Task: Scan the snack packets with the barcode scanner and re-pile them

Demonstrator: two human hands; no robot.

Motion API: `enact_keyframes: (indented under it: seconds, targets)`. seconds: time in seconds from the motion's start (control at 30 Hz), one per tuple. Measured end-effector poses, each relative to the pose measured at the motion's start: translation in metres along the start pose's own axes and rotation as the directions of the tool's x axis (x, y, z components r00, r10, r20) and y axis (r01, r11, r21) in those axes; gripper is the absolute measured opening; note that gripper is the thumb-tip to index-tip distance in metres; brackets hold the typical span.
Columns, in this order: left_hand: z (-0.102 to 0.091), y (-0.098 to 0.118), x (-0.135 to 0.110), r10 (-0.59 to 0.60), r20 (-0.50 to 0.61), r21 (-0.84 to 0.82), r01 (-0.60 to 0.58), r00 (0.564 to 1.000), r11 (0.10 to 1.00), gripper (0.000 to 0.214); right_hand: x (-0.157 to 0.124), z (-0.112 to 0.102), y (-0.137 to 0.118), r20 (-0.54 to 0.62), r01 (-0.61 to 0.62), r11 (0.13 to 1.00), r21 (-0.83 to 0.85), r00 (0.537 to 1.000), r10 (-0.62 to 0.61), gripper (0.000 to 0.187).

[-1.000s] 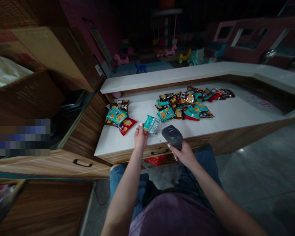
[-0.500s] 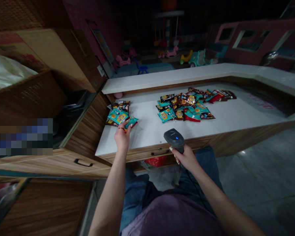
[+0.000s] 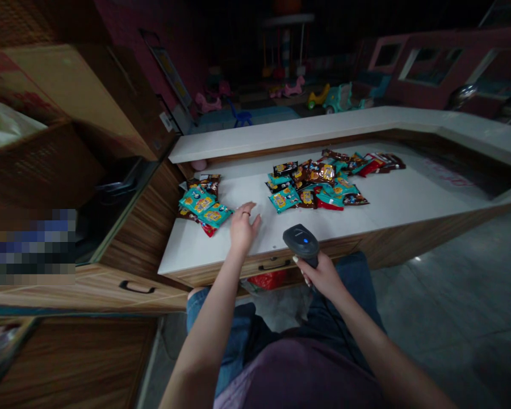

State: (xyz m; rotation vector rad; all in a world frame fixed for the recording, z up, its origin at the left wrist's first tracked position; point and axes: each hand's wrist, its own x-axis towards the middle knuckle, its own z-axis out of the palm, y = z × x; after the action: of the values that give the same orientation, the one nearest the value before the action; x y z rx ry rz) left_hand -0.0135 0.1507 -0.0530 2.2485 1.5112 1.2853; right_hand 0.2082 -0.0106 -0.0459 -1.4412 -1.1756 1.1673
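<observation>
My left hand point(image 3: 243, 226) hovers over the white counter point(image 3: 204, 250), its fingers apart and nothing in them. It is between two groups of snack packets. To its left lies a smaller pile with a teal snack packet point(image 3: 216, 215) on its near side and a bit of red packet below. On the other side is a larger heap of teal, brown, black and red packets, with a teal packet point(image 3: 284, 199) at its near left corner. My right hand point(image 3: 322, 274) grips the handle of a dark barcode scanner point(image 3: 300, 240), which shows a lit blue spot on top.
A raised white ledge point(image 3: 289, 129) runs along the counter's back. Cardboard boxes point(image 3: 46, 153) stand at left. Below the counter edge are a drawer with a black handle point(image 3: 274, 265) and a red bag point(image 3: 267, 279). Toy rides point(image 3: 338, 99) stand beyond.
My left hand has let go of the teal packet on the left pile and moved right, toward the larger heap. My right hand still holds the scanner in about the same place.
</observation>
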Motion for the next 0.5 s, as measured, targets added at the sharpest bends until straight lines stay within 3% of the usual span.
enact_keyframes:
  seconds: [0.13,0.23,0.37,0.5]
  targets:
    - [0.059,0.028,0.023,0.075,0.164,-0.056,-0.066,0.984,0.996,0.052,0.0,-0.004,0.003,-0.021,-0.002,1.0,-0.019,1.0,0.001,0.036]
    - [0.084,0.037,0.039,0.025,0.227,-0.016,-0.021,0.974,1.0,0.058,-0.001,-0.009,0.003,-0.044,-0.018,1.0,-0.017,0.999,0.018,0.036]
    - [0.088,0.033,0.046,-0.06,0.228,-0.052,0.074,0.972,0.996,0.05,-0.002,-0.014,0.001,-0.056,-0.02,1.0,-0.017,0.998,0.019,0.037]
    - [0.074,0.026,0.036,-0.107,0.147,-0.289,0.146,0.983,0.946,0.032,-0.002,-0.014,0.004,-0.045,-0.01,1.0,-0.012,0.999,0.01,0.035]
